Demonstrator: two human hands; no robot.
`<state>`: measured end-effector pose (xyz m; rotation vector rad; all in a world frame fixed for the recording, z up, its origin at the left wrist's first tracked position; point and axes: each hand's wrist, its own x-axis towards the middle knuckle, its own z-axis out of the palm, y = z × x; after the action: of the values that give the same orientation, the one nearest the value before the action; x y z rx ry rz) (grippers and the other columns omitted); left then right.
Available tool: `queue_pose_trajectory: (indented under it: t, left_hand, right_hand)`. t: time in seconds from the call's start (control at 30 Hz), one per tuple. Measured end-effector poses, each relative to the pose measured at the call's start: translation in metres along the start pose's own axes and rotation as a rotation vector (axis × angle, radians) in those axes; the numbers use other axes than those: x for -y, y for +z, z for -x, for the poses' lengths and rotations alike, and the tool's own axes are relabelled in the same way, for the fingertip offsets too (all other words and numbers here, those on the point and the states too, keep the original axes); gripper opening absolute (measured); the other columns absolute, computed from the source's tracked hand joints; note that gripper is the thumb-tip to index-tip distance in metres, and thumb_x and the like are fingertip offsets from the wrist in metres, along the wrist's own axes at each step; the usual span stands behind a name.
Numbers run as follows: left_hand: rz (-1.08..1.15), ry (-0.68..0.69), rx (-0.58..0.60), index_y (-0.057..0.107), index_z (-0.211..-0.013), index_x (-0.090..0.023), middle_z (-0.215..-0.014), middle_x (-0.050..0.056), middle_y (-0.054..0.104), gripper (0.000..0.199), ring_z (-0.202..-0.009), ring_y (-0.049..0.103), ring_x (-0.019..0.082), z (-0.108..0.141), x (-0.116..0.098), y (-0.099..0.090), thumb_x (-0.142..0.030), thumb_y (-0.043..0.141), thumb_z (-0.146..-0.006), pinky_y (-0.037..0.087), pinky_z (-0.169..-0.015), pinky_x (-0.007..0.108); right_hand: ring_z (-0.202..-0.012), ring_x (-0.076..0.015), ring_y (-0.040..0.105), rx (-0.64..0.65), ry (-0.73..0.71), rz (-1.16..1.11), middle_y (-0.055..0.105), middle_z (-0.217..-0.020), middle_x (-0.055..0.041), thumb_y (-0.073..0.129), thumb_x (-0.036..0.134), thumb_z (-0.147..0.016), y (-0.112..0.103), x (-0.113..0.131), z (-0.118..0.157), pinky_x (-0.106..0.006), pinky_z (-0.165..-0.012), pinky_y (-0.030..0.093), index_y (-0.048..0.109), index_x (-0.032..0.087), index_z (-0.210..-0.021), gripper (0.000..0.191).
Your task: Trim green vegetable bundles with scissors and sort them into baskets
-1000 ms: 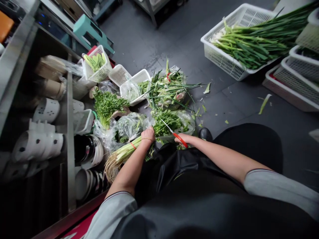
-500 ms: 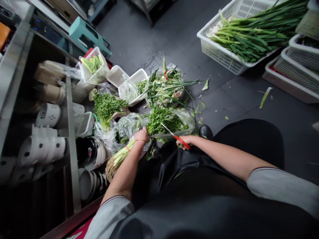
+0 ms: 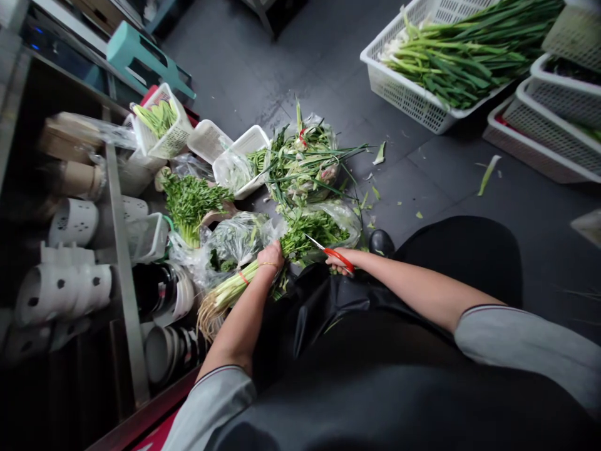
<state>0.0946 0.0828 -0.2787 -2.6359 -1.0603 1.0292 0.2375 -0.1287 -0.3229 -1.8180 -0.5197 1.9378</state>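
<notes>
My left hand (image 3: 271,255) is closed around a bunch of leafy greens (image 3: 230,290) that looks like Chinese celery. Its pale stalks carry a red band, and its stringy roots point down and left. The leaves (image 3: 305,232) spread out to the right of my fist, over a clear plastic bag (image 3: 346,216). My right hand (image 3: 334,268) grips red-handled scissors (image 3: 342,258), their blades pointing up and left at the leaves. Whether the blades touch any leaf, I cannot tell. A second leafy bunch (image 3: 190,203) lies to the left, beside a bag of greens (image 3: 241,235).
A heap of trimmed greens (image 3: 305,160) lies beyond the leaves, near a white basket (image 3: 246,141). On the left stands a metal shelf (image 3: 123,269) with white containers (image 3: 70,282). A crate (image 3: 404,94) of long green stalks sits at upper right. Scraps dot the floor (image 3: 413,169).
The view has shifted, so the surroundings sit further left and slightly higher. My left hand and the bunch have moved a little to the right, nearer the scissors. Both grips stay the same.
</notes>
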Motion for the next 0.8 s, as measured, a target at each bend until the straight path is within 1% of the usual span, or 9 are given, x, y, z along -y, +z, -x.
queue_pose_trajectory:
  t: [0.1, 0.2, 0.3, 0.37, 0.43, 0.5, 0.6, 0.73, 0.8]
  left_hand:
    - [0.167, -0.054, 0.065, 0.052, -0.116, -0.012, -0.106, 0.018, 0.067, 0.048, -0.099, 0.065, 0.03, -0.011, 0.018, 0.0, -0.036, 0.063, -0.075, 0.05, -0.082, 0.035]
    - [0.43, 0.006, 0.1, 0.058, -0.106, -0.011, -0.103, 0.013, 0.069, 0.047, -0.095, 0.066, 0.025, -0.019, 0.041, -0.006, -0.036, 0.071, -0.068, 0.05, -0.079, 0.028]
    - [0.619, 0.042, 0.134, 0.062, -0.094, -0.011, -0.091, 0.008, 0.07, 0.038, -0.082, 0.066, 0.02, -0.022, 0.058, -0.013, -0.034, 0.071, -0.065, 0.051, -0.071, 0.025]
    - [0.715, 0.058, 0.142, 0.062, -0.089, -0.011, -0.085, 0.006, 0.069, 0.037, -0.077, 0.064, 0.019, -0.022, 0.062, -0.015, -0.035, 0.072, -0.062, 0.052, -0.068, 0.026]
    - [0.803, 0.095, 0.154, 0.062, -0.087, -0.011, -0.082, 0.005, 0.068, 0.037, -0.075, 0.063, 0.018, -0.019, 0.059, -0.013, -0.035, 0.071, -0.06, 0.052, -0.067, 0.026]
    - [0.841, 0.14, 0.172, 0.061, -0.089, -0.011, -0.083, 0.004, 0.068, 0.037, -0.075, 0.063, 0.017, -0.016, 0.052, -0.008, -0.033, 0.07, -0.06, 0.052, -0.068, 0.027]
    - [0.831, 0.184, 0.193, 0.06, -0.092, -0.011, -0.084, 0.004, 0.068, 0.039, -0.076, 0.062, 0.017, -0.011, 0.036, -0.002, -0.029, 0.071, -0.059, 0.053, -0.07, 0.027]
    - [0.764, 0.141, 0.197, 0.061, -0.089, -0.012, -0.082, 0.003, 0.068, 0.039, -0.078, 0.063, 0.018, -0.013, 0.023, 0.004, -0.028, 0.075, -0.057, 0.053, -0.072, 0.027]
    - [0.764, 0.118, 0.209, 0.062, -0.086, -0.013, -0.082, 0.003, 0.068, 0.037, -0.077, 0.063, 0.018, -0.017, 0.023, 0.008, -0.028, 0.076, -0.056, 0.053, -0.072, 0.026]
  right_hand:
    - [-0.034, -0.0088, 0.045, 0.107, 0.024, -0.005, 0.048, -0.047, 0.0029, 0.051, 0.024, -0.085, 0.001, -0.014, -0.007, -0.02, -0.04, 0.04, 0.048, 0.014, -0.066, 0.022]
    - [-0.036, -0.0098, 0.047, 0.193, 0.01, -0.012, 0.049, -0.047, 0.0025, 0.053, 0.021, -0.08, 0.005, -0.02, -0.013, -0.02, -0.041, 0.041, 0.048, 0.014, -0.065, 0.017]
    - [-0.041, -0.0119, 0.053, 0.241, -0.016, -0.034, 0.053, -0.051, 0.0009, 0.052, 0.019, -0.078, 0.011, -0.014, -0.013, -0.022, -0.044, 0.046, 0.051, 0.014, -0.072, 0.008]
    - [-0.043, -0.0128, 0.055, 0.259, -0.031, -0.052, 0.056, -0.054, 0.0002, 0.051, 0.019, -0.079, 0.015, -0.006, -0.01, -0.023, -0.044, 0.047, 0.052, 0.014, -0.076, 0.005]
    - [-0.044, -0.013, 0.056, 0.26, -0.046, -0.067, 0.057, -0.056, 0.0003, 0.05, 0.02, -0.08, 0.016, 0.003, -0.006, -0.023, -0.044, 0.047, 0.052, 0.015, -0.078, 0.006]
    - [-0.044, -0.0123, 0.056, 0.24, -0.055, -0.076, 0.057, -0.056, 0.001, 0.05, 0.019, -0.08, 0.016, 0.011, -0.003, -0.022, -0.043, 0.046, 0.051, 0.015, -0.078, 0.005]
    - [-0.041, -0.0103, 0.052, 0.151, -0.061, -0.076, 0.052, -0.051, 0.0027, 0.048, 0.019, -0.083, 0.016, 0.018, 0.0, -0.02, -0.042, 0.043, 0.05, 0.015, -0.075, 0.009]
    - [-0.033, -0.0084, 0.045, -0.017, -0.075, -0.04, 0.046, -0.045, 0.0043, 0.046, 0.025, -0.088, 0.016, 0.017, 0.001, -0.019, -0.038, 0.038, 0.051, 0.014, -0.072, 0.02]
    - [-0.031, -0.0087, 0.043, -0.033, -0.065, -0.015, 0.046, -0.044, 0.004, 0.047, 0.026, -0.089, 0.015, 0.012, 0.002, -0.02, -0.037, 0.037, 0.052, 0.014, -0.071, 0.022]
